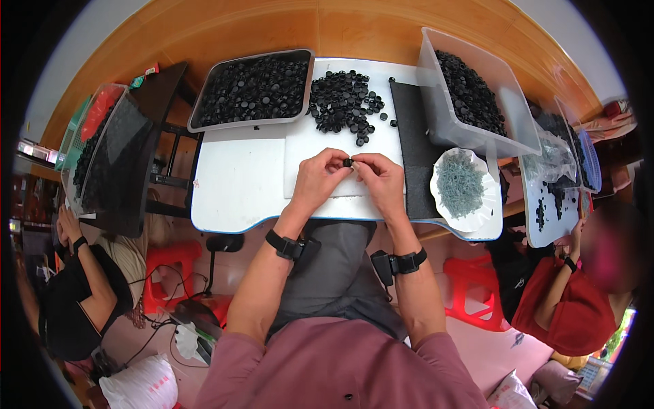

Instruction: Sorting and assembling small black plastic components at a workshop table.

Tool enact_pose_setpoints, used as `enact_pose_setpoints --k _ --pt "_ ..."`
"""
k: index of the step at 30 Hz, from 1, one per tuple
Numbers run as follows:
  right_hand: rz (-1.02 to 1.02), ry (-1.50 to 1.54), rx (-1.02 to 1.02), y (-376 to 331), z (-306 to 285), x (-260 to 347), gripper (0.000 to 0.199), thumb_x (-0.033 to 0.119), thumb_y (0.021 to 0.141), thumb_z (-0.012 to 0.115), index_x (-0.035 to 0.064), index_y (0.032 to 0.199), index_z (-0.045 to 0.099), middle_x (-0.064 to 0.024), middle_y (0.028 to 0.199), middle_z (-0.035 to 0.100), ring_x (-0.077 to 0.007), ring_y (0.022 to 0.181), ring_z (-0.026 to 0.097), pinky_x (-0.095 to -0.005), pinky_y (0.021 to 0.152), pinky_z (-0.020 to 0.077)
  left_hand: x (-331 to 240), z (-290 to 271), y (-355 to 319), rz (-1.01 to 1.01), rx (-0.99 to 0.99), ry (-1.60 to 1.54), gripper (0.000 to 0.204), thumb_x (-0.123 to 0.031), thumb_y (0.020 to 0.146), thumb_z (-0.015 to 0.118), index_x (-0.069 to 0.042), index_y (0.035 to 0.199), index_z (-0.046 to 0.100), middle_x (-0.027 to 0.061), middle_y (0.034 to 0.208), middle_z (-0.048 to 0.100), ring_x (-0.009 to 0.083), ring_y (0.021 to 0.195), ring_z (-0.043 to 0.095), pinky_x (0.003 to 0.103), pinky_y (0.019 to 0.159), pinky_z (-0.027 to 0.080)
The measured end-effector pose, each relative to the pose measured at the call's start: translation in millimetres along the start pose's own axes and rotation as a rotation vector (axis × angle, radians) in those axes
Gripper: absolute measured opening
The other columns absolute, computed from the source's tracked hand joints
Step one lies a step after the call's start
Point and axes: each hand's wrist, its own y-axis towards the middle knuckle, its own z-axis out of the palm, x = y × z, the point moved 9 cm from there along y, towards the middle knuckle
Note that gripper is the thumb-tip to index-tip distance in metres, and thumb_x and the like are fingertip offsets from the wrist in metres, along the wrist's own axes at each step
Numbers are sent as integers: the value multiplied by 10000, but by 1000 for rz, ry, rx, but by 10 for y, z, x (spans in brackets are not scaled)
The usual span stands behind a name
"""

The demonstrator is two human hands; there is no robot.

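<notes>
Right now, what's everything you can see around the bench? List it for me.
small black part: one, black, pinched between both hands' fingertips
loose pile of parts: many, black, on the white table ahead of the hands
grey tray: one, full of black parts, far left of the table
clear tub: one, holding black parts, far right
white dish: one, holding grey-blue thin pieces, right edge
black mat: one, under the tub
red stools: two, beside the table
co-workers: two, one at each side
wrist devices: two, black
left hand, right hand: each with a grip on the small part
</notes>
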Motion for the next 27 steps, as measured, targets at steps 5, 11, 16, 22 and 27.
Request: enact_pose_setpoints --k 5,11,16,22,27 --pt "-32 -36 0 -4 -1 38 138 8 915 726 -26 1039 777 -71 921 752 -93 739 668 -229 651 530 52 15 -11 -2 -1 -6 251 -69 869 794 -13 1105 730 73 915 773 122 823 722 256 730 565" --pt "-41 -47 -9 0 -21 5 129 5 915 729 -20 1032 776 -65 922 747 -88 744 664 -226 662 527 24 21 -36 42 -21 1 279 -101 879 788 -26 1137 714 93 854 759 172 759 734 292 715 588" --pt "-32 -42 -10 -1 -16 -8 134 11 917 733 -16 1043 772 -52 913 747 -81 735 656 -226 657 528 -1 -4 -40 63 -31 30 284 -101 884 783 -23 1148 712 114 901 774 195 782 747 307 737 599" --pt "13 -41 -19 3 -4 -27 132 19 925 735 -22 1048 762 -47 885 754 -71 727 653 -223 653 533 0 -6 -44 91 -38 19 276 -89 890 771 -23 1151 707 132 935 776 210 820 762 319 752 605" --pt "30 -2 -8 13 -10 -64 135 18 922 738 -34 1045 759 -54 878 756 -73 724 655 -221 655 535 20 24 -44 48 -14 51 308 -79 878 791 -21 1169 708 106 944 785 173 874 767 289 779 601"
